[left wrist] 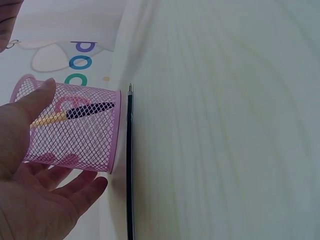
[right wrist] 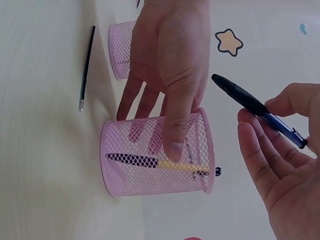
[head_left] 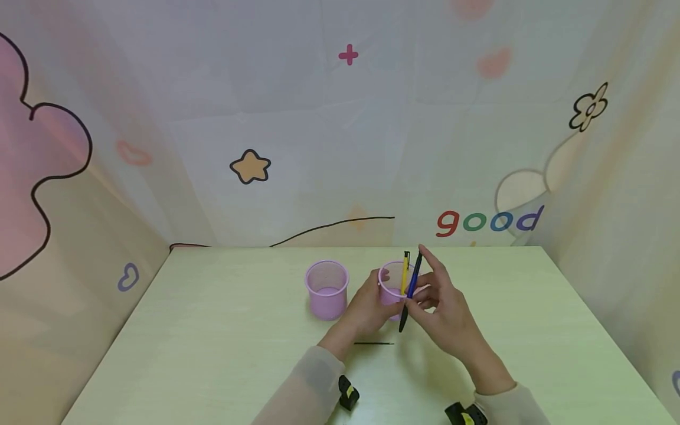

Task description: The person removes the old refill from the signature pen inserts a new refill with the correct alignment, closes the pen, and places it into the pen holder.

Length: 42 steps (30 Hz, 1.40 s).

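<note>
My left hand point(head_left: 369, 307) grips a pink mesh pen cup point(right wrist: 135, 180), thumb on the near side and fingers round the far side. The cup is upright; I cannot tell whether its base touches the table. Inside it leans a yellow pen point(head_left: 405, 274) with a black grip, its top above the rim. With my right hand point(head_left: 448, 316) I pinch a blue pen point(head_left: 414, 278) between thumb and fingers. This pen is tilted, outside the cup and close to its right front side, its black end point(right wrist: 240, 95) pointing down. The index finger reaches its upper end.
A second pink mesh cup point(head_left: 327, 304) stands on the table to the left. A thin dark pen refill point(head_left: 374, 343) lies on the table in front of my hands. A printed cloth point(head_left: 297, 106) hangs behind the table and along both sides.
</note>
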Motion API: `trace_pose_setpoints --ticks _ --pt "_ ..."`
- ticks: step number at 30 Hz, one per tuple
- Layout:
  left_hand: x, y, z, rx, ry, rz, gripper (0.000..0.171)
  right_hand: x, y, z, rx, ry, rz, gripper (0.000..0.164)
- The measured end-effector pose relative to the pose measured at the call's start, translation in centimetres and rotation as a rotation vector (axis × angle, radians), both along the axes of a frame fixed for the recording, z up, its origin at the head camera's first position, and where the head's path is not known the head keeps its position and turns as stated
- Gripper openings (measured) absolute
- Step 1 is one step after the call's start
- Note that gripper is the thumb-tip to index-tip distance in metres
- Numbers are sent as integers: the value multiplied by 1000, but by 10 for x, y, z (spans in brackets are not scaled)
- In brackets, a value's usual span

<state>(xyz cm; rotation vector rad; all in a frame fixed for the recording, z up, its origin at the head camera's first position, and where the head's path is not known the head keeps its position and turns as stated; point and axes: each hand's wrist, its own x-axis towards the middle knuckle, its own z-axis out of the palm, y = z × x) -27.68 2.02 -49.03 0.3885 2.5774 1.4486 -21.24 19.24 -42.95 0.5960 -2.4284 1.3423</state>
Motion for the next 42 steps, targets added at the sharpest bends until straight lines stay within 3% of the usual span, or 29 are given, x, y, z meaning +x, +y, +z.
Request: trace_pose_setpoints --ticks 10,17,31,42 --pt "-2 1 -1 7 -6 9 87 -13 4 11 -26 21 -1 102" --pt "-1 0 0 79 -1 -7 87 -23 6 19 -36 24 -46 98" --pt "-1 0 -1 33 -19 16 90 -38 6 26 -75 9 -102 94" --pt "-2 -1 -3 39 -2 0 92 -49 9 28 -35 -5 -158 84"
